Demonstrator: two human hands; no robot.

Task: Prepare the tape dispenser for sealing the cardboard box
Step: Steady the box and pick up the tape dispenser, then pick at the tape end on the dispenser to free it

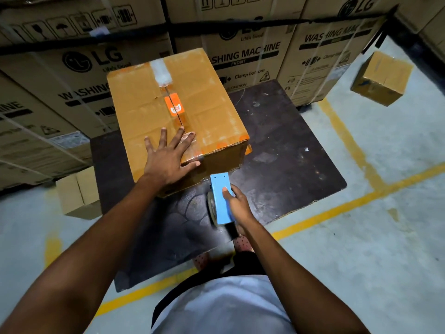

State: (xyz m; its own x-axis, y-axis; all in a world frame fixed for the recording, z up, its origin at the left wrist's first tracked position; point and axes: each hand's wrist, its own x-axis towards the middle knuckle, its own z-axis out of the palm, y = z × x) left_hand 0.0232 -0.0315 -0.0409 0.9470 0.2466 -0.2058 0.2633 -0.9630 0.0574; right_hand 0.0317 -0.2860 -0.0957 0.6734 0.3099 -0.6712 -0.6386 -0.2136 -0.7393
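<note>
Stacked washing-machine cartons [243, 54] line the back of a concrete floor [361, 237] marked with yellow lines, and a dark board [289, 145] is laid on it. From the head view, a cardboard box [149, 109] is seen standing on the board, its top seam closed with tape and an orange sticker [173, 104]. The left hand [166, 160] is pressed flat on the box's near edge, fingers spread. A blue tape dispenser [220, 198] is gripped by the right hand [238, 206] just in front of the box's near face.
</note>
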